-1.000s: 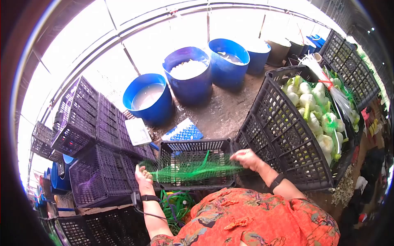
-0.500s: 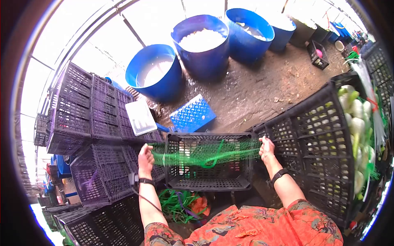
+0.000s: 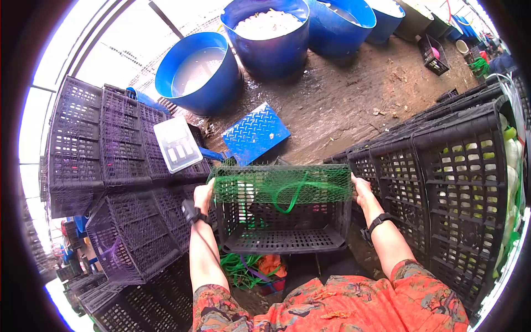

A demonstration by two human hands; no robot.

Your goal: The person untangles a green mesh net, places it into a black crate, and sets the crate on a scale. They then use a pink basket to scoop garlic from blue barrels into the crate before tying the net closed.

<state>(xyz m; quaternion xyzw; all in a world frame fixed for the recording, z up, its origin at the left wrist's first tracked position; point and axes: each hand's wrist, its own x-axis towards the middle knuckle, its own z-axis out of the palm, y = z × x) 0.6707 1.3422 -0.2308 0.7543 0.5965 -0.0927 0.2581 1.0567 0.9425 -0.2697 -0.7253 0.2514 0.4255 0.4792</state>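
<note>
- While both my hands are raised in front of me, the green net (image 3: 282, 185) hangs stretched between them, a taut band across the top of a black crate (image 3: 285, 243).
- My left hand (image 3: 203, 195) sits at nine o'clock of the net, fingers curled shut on its left end.
- My right hand (image 3: 360, 188) sits at three o'clock of the net, closed on its right end, right against the crate's upper corner.
- A thicker green cord runs in a loop through the middle of the mesh.
- That black crate lies on its side with its open mouth towards me; I see only its slatted walls inside, with the net across the upper part.
- Below it, at six o'clock, a heap of loose green netting (image 3: 240, 271) lies on the ground.
- At three o'clock stands a tall black crate (image 3: 442, 182); pale bulbs with green stalks (image 3: 511, 166) show through its wall and over its rim.
- At nine o'clock, dark crates (image 3: 99, 144) are stacked, with a white scale display (image 3: 177, 145) lying on them.
- At twelve o'clock, a blue scale platform (image 3: 255, 133) lies on the wet ground.
- Beyond it, a blue tub (image 3: 196, 69) at eleven o'clock holds cloudy water.
- Beside that, a second tub (image 3: 271, 30) at twelve o'clock is heaped with something white.
</note>
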